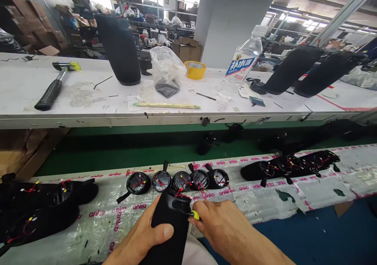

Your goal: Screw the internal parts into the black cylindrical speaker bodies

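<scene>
My left hand (140, 233) wraps around a black cylindrical housing (167, 233), with the thumb lying across its front. Red wires come out of the housing's open top end. My right hand (225, 227) is at that end, its fingertips pinching a small yellow piece (195, 215). Just beyond the housing, several round black end caps (161, 180) with red wires lie in a row on the plastic-covered belt. More wired black housings (38, 210) lie to the left, and others (285, 167) lie to the right.
Beyond the green conveyor (118, 151) stands a white workbench (88, 117) with a rubber-handled hammer (55, 85), a plastic water bottle (241, 63), a yellow tape roll (194, 70), a plastic bag (166, 70) and upright black cylinders (119, 49). Shelves and cartons fill the background.
</scene>
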`<action>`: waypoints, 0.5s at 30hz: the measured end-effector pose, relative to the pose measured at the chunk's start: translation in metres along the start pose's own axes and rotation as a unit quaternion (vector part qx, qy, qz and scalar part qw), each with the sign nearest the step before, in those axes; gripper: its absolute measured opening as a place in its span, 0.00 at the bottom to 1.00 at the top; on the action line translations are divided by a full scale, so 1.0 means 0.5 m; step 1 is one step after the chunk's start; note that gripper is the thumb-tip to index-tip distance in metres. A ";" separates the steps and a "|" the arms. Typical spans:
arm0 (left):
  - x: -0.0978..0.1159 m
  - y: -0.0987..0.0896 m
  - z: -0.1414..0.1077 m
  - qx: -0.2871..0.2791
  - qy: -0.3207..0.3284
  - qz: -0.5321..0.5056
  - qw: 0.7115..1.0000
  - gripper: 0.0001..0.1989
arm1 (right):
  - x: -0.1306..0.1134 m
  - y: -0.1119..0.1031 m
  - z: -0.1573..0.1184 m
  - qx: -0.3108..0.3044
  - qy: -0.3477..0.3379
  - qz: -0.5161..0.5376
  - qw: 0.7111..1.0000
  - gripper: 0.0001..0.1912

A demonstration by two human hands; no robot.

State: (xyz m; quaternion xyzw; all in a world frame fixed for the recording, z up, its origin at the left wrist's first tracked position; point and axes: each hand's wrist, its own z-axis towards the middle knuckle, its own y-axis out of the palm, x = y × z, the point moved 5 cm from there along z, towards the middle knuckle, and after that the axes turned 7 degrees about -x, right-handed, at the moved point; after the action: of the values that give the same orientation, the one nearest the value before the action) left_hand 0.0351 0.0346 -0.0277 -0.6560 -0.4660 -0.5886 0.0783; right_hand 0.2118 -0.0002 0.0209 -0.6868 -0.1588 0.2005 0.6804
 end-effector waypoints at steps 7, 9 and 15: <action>-0.014 0.004 0.002 -0.010 -0.025 -0.059 0.998 0.36 | 0.023 0.002 -0.004 0.099 0.063 0.171 0.978 0.19; -0.008 0.007 0.004 -0.007 -0.006 -0.050 0.999 0.36 | 0.018 -0.001 -0.003 0.088 0.057 0.135 0.985 0.20; 0.008 0.008 0.004 0.001 0.020 0.007 1.000 0.35 | 0.006 -0.005 -0.002 0.071 0.024 0.094 0.993 0.19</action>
State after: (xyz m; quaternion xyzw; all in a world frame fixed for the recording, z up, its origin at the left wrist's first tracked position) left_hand 0.0389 0.0358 -0.0233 -0.6472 -0.4603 -0.6006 0.0927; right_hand 0.2150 0.0004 0.0232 -0.6531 -0.0620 0.2576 0.7094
